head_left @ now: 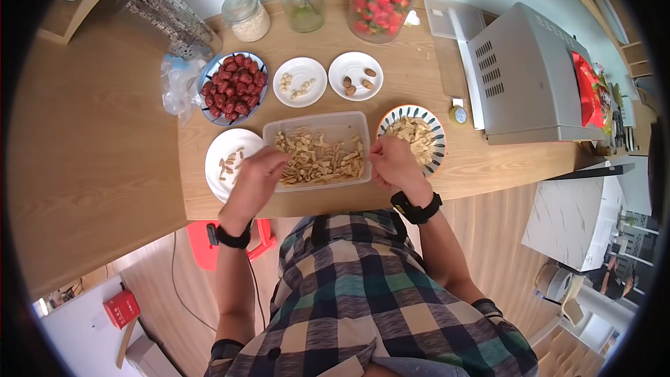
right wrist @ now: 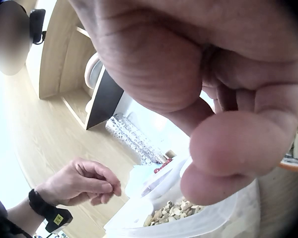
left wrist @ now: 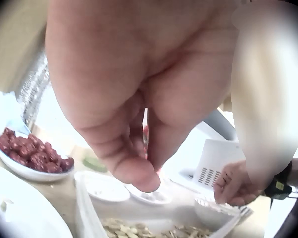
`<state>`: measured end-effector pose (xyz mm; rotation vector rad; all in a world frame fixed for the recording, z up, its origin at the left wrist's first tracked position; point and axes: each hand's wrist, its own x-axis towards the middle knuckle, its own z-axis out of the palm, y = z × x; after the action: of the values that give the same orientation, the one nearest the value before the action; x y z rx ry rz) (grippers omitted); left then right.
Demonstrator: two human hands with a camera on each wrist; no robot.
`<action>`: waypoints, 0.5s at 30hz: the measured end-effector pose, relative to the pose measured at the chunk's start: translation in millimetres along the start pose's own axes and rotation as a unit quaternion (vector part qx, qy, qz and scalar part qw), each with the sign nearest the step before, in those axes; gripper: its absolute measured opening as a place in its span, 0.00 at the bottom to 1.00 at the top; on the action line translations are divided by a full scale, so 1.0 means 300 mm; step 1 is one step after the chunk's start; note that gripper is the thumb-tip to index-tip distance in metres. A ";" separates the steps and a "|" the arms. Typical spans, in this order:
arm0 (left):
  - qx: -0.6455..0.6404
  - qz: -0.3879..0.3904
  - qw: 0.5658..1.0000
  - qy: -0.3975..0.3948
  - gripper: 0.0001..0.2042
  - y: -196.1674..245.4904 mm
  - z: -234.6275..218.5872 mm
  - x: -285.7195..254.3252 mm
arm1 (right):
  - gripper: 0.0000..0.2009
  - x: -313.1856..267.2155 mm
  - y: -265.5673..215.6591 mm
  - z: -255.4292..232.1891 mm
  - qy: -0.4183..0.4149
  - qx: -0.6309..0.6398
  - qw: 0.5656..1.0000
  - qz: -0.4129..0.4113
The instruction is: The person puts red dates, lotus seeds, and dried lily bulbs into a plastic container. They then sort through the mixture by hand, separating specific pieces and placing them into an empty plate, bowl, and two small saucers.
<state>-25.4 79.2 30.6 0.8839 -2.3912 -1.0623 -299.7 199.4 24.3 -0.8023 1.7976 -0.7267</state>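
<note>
A clear plastic container [head_left: 335, 120] full of pale dried slices [head_left: 317, 157] stands between the hands. Over its left rim hangs my left hand [head_left: 263, 171], thumb and fingertips together; nothing shows between them in the left wrist view. Just left of that hand lies a white plate [head_left: 218, 145] with a few slender brown pieces [head_left: 229, 165]. At the container's right rim is my right hand [head_left: 396, 163], its thumb and finger pressed together with nothing visible between them. Partly behind it sits a patterned plate [head_left: 440, 136] heaped with more pale slices [head_left: 417, 136].
Behind the container stand a bowl of red dates [head_left: 234, 87], a saucer of small whitish pieces [head_left: 299, 100] and a saucer of brown nuts [head_left: 354, 61]. A lidded jar [head_left: 246, 15], a glass vase [head_left: 303, 7], and a tall strawberry container [head_left: 382, 0] line the wall. A metal appliance [head_left: 523, 77] stands right.
</note>
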 end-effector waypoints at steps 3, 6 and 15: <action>0.030 0.069 0.997 -0.017 0.08 -0.040 0.090 0.018 | 0.06 -0.001 -0.007 0.001 0.003 -0.008 1.000 0.007; 0.115 0.079 0.990 0.017 0.08 -0.124 0.159 0.006 | 0.03 0.003 0.004 0.006 0.012 -0.038 0.999 -0.003; 0.181 0.079 0.980 0.010 0.09 -0.109 0.193 0.001 | 0.03 0.080 0.000 0.135 0.081 -0.358 0.817 -0.444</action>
<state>-45.2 92.7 -31.6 0.7939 -2.6336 -0.5649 -268.6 175.7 -1.9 -2.2387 1.8007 -0.6743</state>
